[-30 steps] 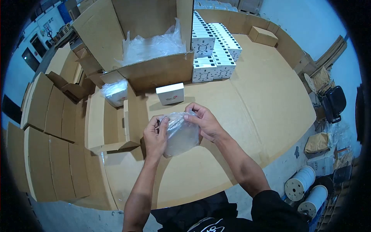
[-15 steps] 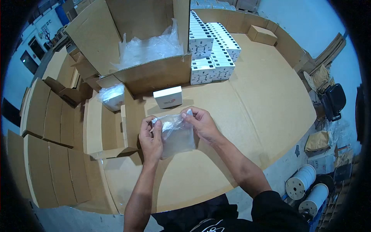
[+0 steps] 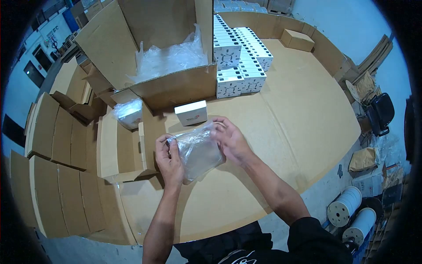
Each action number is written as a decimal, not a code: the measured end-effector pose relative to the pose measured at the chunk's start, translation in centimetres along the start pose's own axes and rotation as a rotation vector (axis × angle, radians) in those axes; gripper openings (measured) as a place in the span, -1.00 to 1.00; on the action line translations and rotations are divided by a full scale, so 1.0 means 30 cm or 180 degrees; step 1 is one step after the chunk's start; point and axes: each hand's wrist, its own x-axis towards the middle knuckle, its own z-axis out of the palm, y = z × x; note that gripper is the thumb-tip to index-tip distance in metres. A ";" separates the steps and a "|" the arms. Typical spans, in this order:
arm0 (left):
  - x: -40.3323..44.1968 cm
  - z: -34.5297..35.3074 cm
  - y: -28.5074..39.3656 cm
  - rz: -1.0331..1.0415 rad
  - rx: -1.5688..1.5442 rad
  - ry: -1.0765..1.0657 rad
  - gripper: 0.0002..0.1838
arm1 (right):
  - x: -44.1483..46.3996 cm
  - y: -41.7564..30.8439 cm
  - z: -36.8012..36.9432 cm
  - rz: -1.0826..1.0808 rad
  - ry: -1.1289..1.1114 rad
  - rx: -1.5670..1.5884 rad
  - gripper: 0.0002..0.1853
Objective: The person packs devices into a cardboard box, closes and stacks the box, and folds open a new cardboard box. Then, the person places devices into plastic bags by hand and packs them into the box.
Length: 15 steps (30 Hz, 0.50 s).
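A clear plastic bag (image 3: 200, 154) hangs flat between my hands, wrinkled along its top edge. My left hand (image 3: 169, 160) pinches the bag's upper left corner between thumb and fingers. At the upper right corner, my right hand (image 3: 231, 141) has its fingers apart and slightly blurred; whether they touch the plastic is hard to make out. Just beyond the bag stands a small white box (image 3: 191, 113) with red and dark print. To the left, a bubble-wrapped white box (image 3: 129, 113) sits in an open cardboard carton (image 3: 110, 149).
A large open carton (image 3: 176, 86) at the back holds a heap of clear plastic bags (image 3: 171, 59). Beside it rise stacks of white printed boxes (image 3: 229, 88). A small brown box (image 3: 297, 40) lies at the far right. Several cardboard cartons (image 3: 48, 193) line the left side.
My right hand's fingers have loosened from their pinch at the bag's corner and spread. The bag has tilted, its right side higher. My left hand keeps its grip.
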 end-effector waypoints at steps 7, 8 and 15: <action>-0.002 0.004 0.011 0.0012 0.0267 0.0207 -0.77 | 0.007 0.079 -0.010 -0.0321 -0.0202 -0.1584 -0.85; 0.001 0.002 0.004 0.0066 0.0278 0.0204 -0.77 | 0.012 0.073 -0.021 -0.0404 -0.0167 -0.1746 -0.87; 0.003 0.000 0.008 0.0137 0.0348 0.0263 -0.79 | 0.007 0.019 -0.064 0.0039 0.0081 -0.0931 -0.92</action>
